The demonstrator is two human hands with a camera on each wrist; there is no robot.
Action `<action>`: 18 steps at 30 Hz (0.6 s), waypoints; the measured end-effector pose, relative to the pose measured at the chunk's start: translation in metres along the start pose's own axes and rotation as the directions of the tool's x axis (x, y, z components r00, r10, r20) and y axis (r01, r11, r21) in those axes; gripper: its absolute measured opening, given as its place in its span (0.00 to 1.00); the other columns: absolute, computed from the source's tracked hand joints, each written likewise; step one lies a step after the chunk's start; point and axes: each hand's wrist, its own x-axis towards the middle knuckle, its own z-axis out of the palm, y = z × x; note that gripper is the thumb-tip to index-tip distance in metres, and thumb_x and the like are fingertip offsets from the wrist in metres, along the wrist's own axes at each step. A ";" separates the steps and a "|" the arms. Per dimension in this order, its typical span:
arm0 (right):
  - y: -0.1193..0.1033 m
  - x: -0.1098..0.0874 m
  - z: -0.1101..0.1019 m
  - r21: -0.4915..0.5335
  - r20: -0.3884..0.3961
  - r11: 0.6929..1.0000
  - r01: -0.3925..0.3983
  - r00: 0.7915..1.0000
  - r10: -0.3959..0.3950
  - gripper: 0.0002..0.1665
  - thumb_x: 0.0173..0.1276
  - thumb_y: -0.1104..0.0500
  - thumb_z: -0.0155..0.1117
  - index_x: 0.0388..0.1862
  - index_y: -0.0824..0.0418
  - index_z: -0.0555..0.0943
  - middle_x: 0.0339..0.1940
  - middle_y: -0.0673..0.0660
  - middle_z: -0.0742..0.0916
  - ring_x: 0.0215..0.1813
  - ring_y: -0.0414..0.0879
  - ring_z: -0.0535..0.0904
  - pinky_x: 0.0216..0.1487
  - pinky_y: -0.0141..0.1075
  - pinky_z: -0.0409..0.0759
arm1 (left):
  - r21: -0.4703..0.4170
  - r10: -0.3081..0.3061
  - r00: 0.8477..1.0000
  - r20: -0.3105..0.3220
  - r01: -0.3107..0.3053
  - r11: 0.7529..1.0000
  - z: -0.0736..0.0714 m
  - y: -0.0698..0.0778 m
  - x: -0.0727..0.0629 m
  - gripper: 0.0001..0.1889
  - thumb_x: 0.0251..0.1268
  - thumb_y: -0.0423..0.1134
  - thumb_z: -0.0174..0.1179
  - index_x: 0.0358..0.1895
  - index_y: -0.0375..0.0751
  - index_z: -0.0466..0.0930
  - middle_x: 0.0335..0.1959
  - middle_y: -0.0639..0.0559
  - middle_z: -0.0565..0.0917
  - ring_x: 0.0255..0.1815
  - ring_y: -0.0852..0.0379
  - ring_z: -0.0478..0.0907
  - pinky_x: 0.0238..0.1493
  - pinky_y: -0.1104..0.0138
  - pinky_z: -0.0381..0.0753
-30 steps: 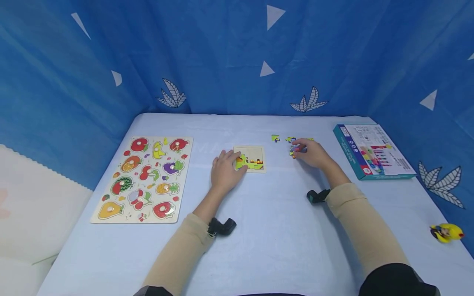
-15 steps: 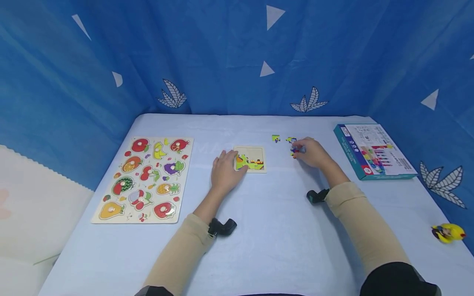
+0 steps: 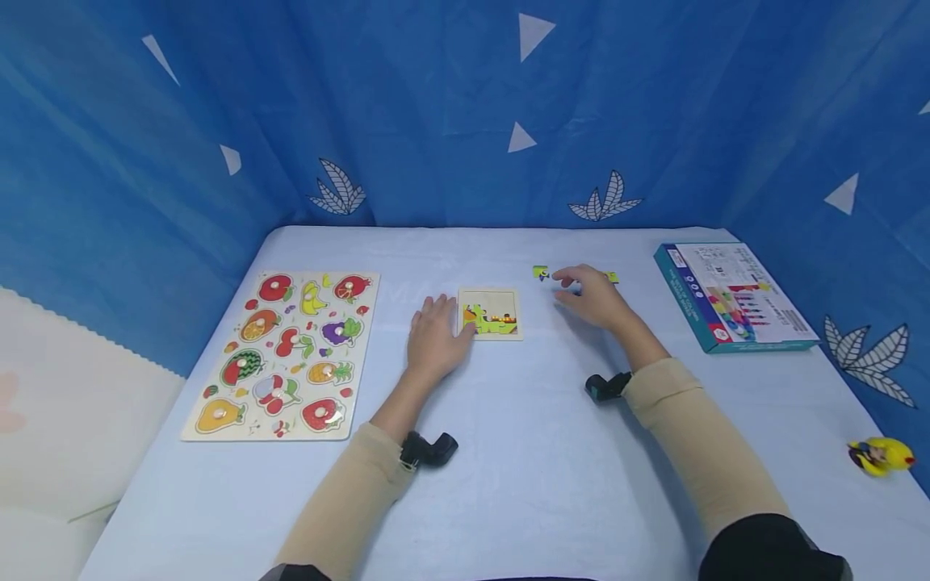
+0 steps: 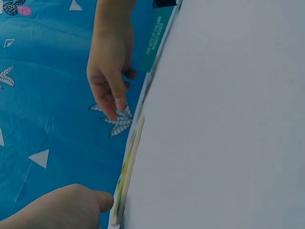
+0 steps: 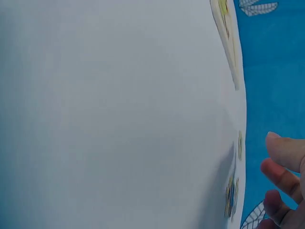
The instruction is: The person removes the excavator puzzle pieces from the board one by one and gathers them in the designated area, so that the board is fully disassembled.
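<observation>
A small square wooden jigsaw tray point(image 3: 498, 300) lies mid-table, its lower part filled with a green, crocodile-like picture and its upper part bare wood. My left hand point(image 3: 436, 339) rests at the tray's left side, fingers straight, thumb tip at the lower left edge. To the right, my right hand point(image 3: 592, 294) hovers over loose jigsaw pieces, thumb and fingers spread apart with nothing between them. One green jigsaw piece point(image 3: 541, 272) shows left of its fingertips, and another yellow-green piece point(image 3: 612, 277) peeks out behind it. In the right wrist view, more pieces point(image 5: 231, 196) lie below the fingers point(image 5: 286, 152).
A large fruit peg puzzle board point(image 3: 279, 355) occupies the table's left. At the back right lies a teal and white box point(image 3: 734, 298). A yellow toy duck point(image 3: 881, 457) sits near the right edge. Blue patterned cloth point(image 3: 436, 113) hangs behind the table.
My right hand first had its fingers at a blue-purple piece; now it has shifted slightly left and up, its fingers apart. My left hand has slid slightly left, off the tray's picture.
</observation>
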 end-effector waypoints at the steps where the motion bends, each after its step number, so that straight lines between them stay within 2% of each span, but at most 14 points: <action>1: -0.004 0.000 0.002 0.006 0.002 1.000 0.004 1.000 -0.004 0.24 0.72 0.56 0.62 0.66 0.54 0.76 0.57 0.58 0.80 0.59 0.54 0.75 0.63 0.52 0.76 | 0.007 -0.004 1.000 -0.001 0.004 1.000 -0.001 -0.001 0.000 0.35 0.70 0.55 0.53 0.74 0.40 0.63 0.79 0.43 0.61 0.83 0.43 0.47 0.82 0.49 0.44; 9: -0.032 0.005 0.022 0.034 0.032 0.996 0.079 0.996 -0.080 0.24 0.72 0.55 0.63 0.66 0.53 0.76 0.56 0.56 0.81 0.56 0.52 0.75 0.60 0.48 0.78 | 0.063 0.016 1.000 0.000 -0.016 0.998 -0.001 -0.007 -0.001 0.34 0.72 0.57 0.50 0.75 0.42 0.63 0.79 0.44 0.59 0.83 0.43 0.46 0.82 0.48 0.43; 18: -0.061 0.011 0.043 0.071 0.075 0.992 0.104 0.991 -0.109 0.24 0.72 0.51 0.63 0.65 0.52 0.77 0.53 0.53 0.82 0.56 0.49 0.75 0.61 0.48 0.77 | 0.128 0.032 0.999 0.005 -0.032 0.991 0.000 -0.008 -0.003 0.31 0.74 0.58 0.47 0.74 0.47 0.65 0.79 0.45 0.59 0.82 0.43 0.47 0.81 0.48 0.45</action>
